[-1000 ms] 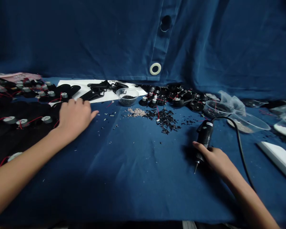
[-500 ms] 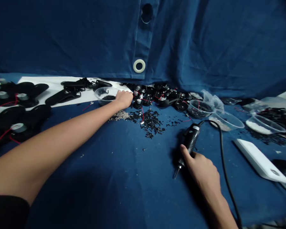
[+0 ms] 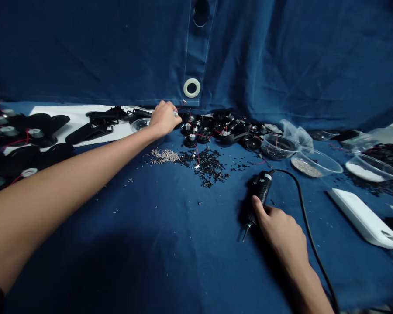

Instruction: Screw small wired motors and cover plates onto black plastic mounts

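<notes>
The left grip [image 3: 163, 118], its hold impossible to tell, sat at the black wired parts [image 3: 212, 133], while the right grip [image 3: 278, 229] wrapped narrowly around a black corded rotary tool [image 3: 261, 188].

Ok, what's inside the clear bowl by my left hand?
Only the left part of the clear plastic bowl shows, with its rim. Your left hand and wrist cover the rest, so its contents cannot be made out.

The left arm [image 3: 68, 187] is stretching diagonally from the near left toward the far side, with the wrist nearly straight. The left hand [image 3: 163, 118] is reaching far, its fingertips [image 3: 172, 108] drawing together. On the near right, the right hand [image 3: 278, 229] is curling into a closed grip, its index finger extending forward while the right forearm [image 3: 309, 281] is angling in from the near edge.
</notes>
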The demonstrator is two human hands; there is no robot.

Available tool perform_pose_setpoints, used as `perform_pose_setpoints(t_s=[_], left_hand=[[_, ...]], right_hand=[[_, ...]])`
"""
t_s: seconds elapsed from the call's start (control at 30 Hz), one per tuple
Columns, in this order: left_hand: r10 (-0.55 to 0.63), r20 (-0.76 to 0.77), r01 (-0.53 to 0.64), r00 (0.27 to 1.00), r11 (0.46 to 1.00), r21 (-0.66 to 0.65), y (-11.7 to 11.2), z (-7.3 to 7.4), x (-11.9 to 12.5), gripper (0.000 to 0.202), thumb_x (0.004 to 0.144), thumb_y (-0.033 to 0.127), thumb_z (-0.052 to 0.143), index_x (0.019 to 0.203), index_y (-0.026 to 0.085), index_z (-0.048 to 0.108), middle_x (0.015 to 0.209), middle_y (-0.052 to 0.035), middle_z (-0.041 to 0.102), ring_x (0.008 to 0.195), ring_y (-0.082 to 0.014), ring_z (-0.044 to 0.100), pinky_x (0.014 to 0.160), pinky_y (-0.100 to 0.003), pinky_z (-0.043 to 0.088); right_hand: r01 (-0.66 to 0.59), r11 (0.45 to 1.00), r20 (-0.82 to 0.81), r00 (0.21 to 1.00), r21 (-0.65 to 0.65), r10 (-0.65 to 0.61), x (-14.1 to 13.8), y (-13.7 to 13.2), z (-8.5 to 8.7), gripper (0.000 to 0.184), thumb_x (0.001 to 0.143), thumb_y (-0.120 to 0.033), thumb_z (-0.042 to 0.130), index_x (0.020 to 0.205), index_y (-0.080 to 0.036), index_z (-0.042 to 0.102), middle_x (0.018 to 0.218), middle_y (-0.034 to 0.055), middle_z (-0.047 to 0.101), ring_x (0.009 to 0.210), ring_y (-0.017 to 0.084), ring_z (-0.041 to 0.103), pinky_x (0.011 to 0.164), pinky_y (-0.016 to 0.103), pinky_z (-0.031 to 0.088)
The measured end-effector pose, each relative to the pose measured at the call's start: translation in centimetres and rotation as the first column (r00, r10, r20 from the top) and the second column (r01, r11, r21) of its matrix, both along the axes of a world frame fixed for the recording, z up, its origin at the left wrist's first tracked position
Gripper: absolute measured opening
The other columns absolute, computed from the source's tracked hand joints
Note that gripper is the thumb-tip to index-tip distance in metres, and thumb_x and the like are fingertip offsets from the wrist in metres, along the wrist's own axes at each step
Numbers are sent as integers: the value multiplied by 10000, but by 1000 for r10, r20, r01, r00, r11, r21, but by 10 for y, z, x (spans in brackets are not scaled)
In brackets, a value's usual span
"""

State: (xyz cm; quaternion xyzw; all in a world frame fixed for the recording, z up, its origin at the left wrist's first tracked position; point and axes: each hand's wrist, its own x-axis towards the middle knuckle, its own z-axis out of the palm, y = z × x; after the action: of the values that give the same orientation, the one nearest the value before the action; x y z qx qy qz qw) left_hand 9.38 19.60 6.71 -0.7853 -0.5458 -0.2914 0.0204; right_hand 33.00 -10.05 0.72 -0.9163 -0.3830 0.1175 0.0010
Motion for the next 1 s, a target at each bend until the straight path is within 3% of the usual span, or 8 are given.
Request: perform_pose_setpoints(t_s=[0.2,0.43,0.53,0.63,0.73,0.83,0.9,1.0], left_hand=[[2,205,-14,979,998,58,-7,29,-9,222,767,238,562,958,130,592,1059,-129,563,1017,-250,523,909,-347,433],[-48,220,31,974,996,81,-36,35,-22,208,789,234,525,948,119,591,1000,-95,610,1015,-210,501,887,-336,430],[-108,290,70,951,988,138,-58,42,-32,231,831,228,477,1005,114,577,1016,-73,606,1019,-165,492,881,-304,418],[-234,371,211,899,972,102,-98,55,-41,235,827,221,493,1027,132,577,1007,-57,618,947,-154,547,812,-285,453],[-409,413,470,814,881,-53,-155,66,-45,215,822,214,529,1013,145,601,950,-34,630,835,-139,583,745,-280,477],[-564,422,675,710,716,-179,-205,62,-48,206,797,190,572,999,186,614,1013,-14,619,866,-137,586,786,-278,482],[-637,399,748,659,610,-263,-225,48,-51,218,796,186,578,1008,219,616,1022,-5,601,896,-136,575,814,-269,475],[-657,309,721,688,566,-401,-234,14,-57,219,813,182,539,1015,237,605,1038,-6,567,898,-134,567,789,-258,472]], right_hand=[[-8,1000,3,1000,15,8,-3,-2,3,848,796,-752,81,922,-170,684,826,186,647,846,372,636,707,433,463],[-34,997,1,999,65,34,-1,-3,2,880,782,-774,97,940,-152,699,812,209,650,827,388,643,678,442,471],[-35,997,1,999,63,35,0,-3,1,852,792,-759,116,940,-160,704,805,208,651,834,396,639,676,439,467],[-34,996,1,999,78,34,0,-4,3,806,808,-736,136,900,-165,697,774,197,644,842,387,633,674,408,456],[-32,990,-24,999,136,36,0,-6,5,723,835,-686,182,847,-163,681,719,170,633,815,351,626,657,357,435],[-1,975,-27,1000,221,7,2,-9,7,635,845,-636,239,829,-168,667,687,140,623,729,299,602,606,318,403],[21,958,7,1000,286,-24,3,-12,6,578,847,-606,269,802,-174,650,664,120,605,650,259,561,562,300,370],[-31,902,86,996,431,-7,1,-16,6,485,869,-542,298,692,-182,569,592,73,542,543,184,459,527,278,316]])
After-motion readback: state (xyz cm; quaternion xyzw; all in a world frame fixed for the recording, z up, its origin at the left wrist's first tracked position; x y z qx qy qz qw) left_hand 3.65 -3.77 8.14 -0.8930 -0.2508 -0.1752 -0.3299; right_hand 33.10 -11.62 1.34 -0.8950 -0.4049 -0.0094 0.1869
